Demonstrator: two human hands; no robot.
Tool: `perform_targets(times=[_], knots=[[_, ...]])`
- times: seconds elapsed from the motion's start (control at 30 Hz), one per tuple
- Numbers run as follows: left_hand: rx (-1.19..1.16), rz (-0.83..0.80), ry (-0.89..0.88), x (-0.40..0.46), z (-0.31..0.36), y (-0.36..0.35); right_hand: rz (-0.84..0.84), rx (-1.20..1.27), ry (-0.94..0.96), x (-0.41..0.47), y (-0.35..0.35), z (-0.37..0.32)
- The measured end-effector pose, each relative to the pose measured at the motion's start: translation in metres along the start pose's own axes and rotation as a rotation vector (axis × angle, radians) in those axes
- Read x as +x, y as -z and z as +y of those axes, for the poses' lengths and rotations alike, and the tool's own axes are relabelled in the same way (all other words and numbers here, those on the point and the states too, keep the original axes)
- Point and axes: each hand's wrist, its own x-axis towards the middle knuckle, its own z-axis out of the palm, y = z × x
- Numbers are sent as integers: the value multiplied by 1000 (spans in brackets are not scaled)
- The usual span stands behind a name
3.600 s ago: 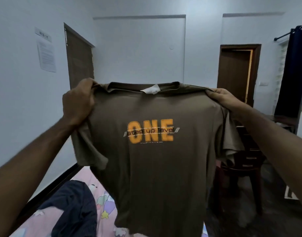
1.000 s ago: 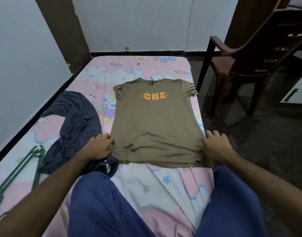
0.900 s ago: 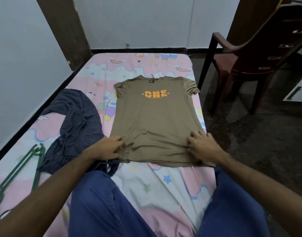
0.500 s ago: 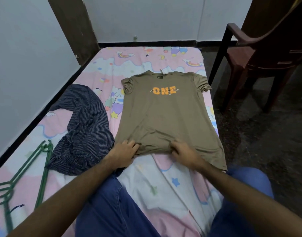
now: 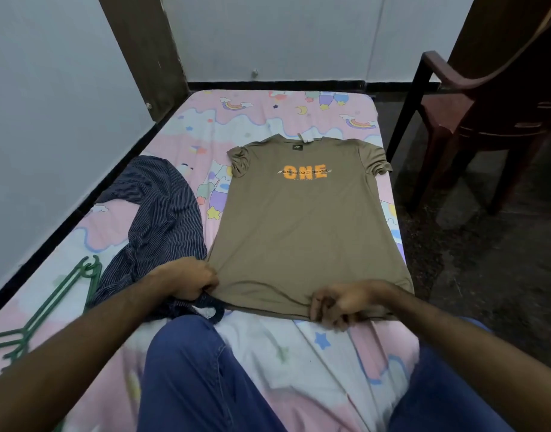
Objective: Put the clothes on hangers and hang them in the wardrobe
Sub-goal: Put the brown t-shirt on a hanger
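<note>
Both hands, left and right, pinch t-shirt hem on bed; next: grab hanger, slide in.

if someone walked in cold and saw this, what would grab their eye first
The olive-brown t-shirt with orange ONE lettering, spread flat mid-bed on the pink cartoon-print bedsheet, with the left hand and right hand gripping its near hem. Next, the crumpled navy pinstriped garment to its left, and green plastic hangers beyond that.

The bed carries a pink cartoon sheet; a brown T-shirt lies flat on it. A navy striped garment lies crumpled beside it; green hangers rest near the left edge.
</note>
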Motion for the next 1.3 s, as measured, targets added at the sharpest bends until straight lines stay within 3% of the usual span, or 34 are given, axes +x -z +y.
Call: perform_targets(times=[0.03,0.1,0.17,0.2,0.27,0.3,0.4,0.5,0.57,0.63,0.7,0.8,0.87,1.0,1.17,1.3], knots=[[-70,-13,5,2,1,0,25,63,21,3,3,-4],[-265,49,31,8,7,-1,322,53,125,11,13,-7],[-352,214,44,15,13,-6,664,-296,171,21,21,-1],[-350,242,48,17,15,-9,700,-494,136,24,22,0],[-380,166,48,17,18,-13,557,-660,63,30,18,2],[-425,150,56,14,18,-13,470,-602,60,30,16,-5],[-507,394,160,-11,15,-13,282,-405,96,41,14,-28],[-515,704,435,-56,4,-37,408,-458,210,72,13,-63],[-633,779,703,-97,0,-70,443,-397,332,101,2,-97],[-708,651,966,-138,4,-106,423,-403,438,125,-18,-138],[-746,404,1117,-174,14,-143,396,-467,539,145,-40,-177],[-866,201,1177,-206,36,-181,338,-624,655,165,-73,-224],[-787,155,1164,-210,48,-194,296,-743,591,176,-93,-239],[-751,324,1228,-207,57,-196,148,-872,324,196,-108,-232],[-925,684,1311,-223,43,-182,99,-568,379,188,-96,-219],[-765,950,1341,-251,20,-140,158,-235,407,182,-82,-223]])
